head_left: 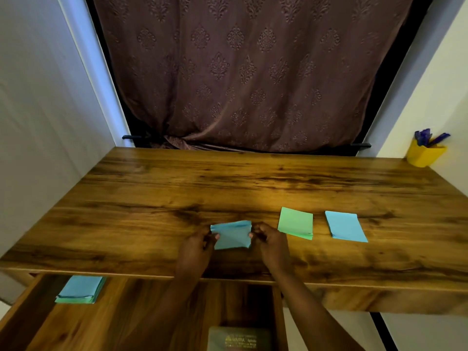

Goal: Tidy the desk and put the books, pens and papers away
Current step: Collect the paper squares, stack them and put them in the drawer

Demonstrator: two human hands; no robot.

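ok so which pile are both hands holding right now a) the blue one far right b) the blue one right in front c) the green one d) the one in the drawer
B: the left hand and right hand pinch the sides of the front blue pile; the green pile and other blue pile lie apart to its right.

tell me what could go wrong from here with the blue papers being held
The blue stack is pinched only at its side edges by the left hand and right hand and looks bowed, so sheets could crease or slip loose. Carried to the open drawer, loose sheets might fan out and land askew on the pile there.
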